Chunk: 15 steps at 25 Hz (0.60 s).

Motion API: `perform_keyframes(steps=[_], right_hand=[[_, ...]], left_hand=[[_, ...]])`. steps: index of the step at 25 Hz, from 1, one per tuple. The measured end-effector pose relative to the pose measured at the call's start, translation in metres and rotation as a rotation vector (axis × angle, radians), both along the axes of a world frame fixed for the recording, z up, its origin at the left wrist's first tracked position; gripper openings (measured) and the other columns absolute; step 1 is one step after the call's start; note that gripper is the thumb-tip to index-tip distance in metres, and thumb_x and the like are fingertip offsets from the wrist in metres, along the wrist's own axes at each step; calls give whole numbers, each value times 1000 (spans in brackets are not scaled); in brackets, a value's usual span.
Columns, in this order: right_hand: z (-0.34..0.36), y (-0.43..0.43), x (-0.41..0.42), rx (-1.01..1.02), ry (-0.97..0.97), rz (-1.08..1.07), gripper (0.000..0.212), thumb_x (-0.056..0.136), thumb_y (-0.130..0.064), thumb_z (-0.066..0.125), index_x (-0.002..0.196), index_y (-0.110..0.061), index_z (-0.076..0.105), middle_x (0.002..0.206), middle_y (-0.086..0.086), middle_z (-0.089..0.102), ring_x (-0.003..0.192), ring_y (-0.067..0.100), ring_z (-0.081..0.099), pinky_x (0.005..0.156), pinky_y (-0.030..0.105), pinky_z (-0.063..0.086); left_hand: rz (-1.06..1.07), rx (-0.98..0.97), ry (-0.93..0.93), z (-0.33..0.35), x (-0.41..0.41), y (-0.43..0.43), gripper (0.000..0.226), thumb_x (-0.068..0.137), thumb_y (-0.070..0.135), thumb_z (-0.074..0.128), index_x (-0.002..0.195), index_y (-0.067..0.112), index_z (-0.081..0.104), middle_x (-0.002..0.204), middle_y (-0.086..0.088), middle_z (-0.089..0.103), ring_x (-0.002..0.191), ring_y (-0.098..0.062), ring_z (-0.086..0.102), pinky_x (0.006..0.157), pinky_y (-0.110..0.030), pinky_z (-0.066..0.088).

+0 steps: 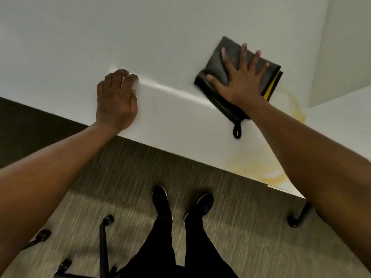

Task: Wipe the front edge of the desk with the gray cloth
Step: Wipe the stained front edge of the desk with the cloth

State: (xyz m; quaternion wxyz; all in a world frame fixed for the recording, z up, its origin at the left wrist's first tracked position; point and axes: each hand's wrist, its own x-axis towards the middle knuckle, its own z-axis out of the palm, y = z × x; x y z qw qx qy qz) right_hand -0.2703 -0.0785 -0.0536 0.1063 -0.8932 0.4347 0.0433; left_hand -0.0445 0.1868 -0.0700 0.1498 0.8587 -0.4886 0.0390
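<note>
The white desk [170,109] fills the upper half of the head view; its front edge runs diagonally from the left down to the lower right. A folded dark gray cloth [214,65] with a yellow stripe and a hanging loop lies flat on the desk a little back from that edge. My right hand [239,77] presses on it, palm down with fingers spread. My left hand [117,99] rests on the desk near the edge, fingers curled, holding nothing. Yellowish stains [259,167] mark the desk by the front edge on the right.
A white wall or panel [345,47] rises at the right end of the desk. Below the edge are a carpeted floor [128,177], my two black shoes [160,199], and the black wheeled base of a chair [103,247]. Another caster [295,222] stands on the right.
</note>
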Motion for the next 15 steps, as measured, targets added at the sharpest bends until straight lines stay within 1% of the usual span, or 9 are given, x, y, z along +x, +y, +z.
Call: perform_keyframes(steps=[2,4,7,10,12,15], right_hand=[[0,6,28,7,-1,-65,95,85,-90,21,164,-40,4,171,22,-11,152,58,-12,114,79,-7],[-3,39,49,-3,-46,-47,91,90,-84,23,165,-34,7,170,25,-7,151,59,-10,113,79,-5],[-11,126,51,-18,-79,96,86,93,-79,23,165,-33,13,171,23,-4,152,58,-10,115,78,-5],[-15,185,17,-42,-92,300,80,96,-76,24,164,-35,17,172,20,-2,154,54,-9,117,76,-2],[-18,184,-17,-72,-102,428,76,97,-75,25,163,-37,18,173,17,1,155,51,-6,117,76,2],[-17,138,-54,-154,-55,591,75,97,-75,24,163,-40,15,173,15,2,156,50,-3,116,77,5]], left_hand=[[0,-4,-3,0,0,-1,42,93,12,47,135,11,54,139,-15,53,130,-35,46,101,-44,36],[2,-5,0,2,-1,0,42,93,11,46,135,10,55,138,-15,53,130,-35,46,102,-44,35],[4,14,17,6,-1,0,45,91,8,44,135,9,56,138,-15,54,128,-35,48,101,-43,36],[-3,38,25,12,0,-1,45,91,9,44,134,9,57,136,-15,55,124,-35,50,99,-43,38],[-2,39,24,13,-1,-1,44,91,10,42,133,8,58,134,-15,57,122,-36,52,98,-43,40],[-9,16,12,12,0,1,46,91,9,39,131,7,61,131,-15,60,120,-36,55,97,-43,43]])
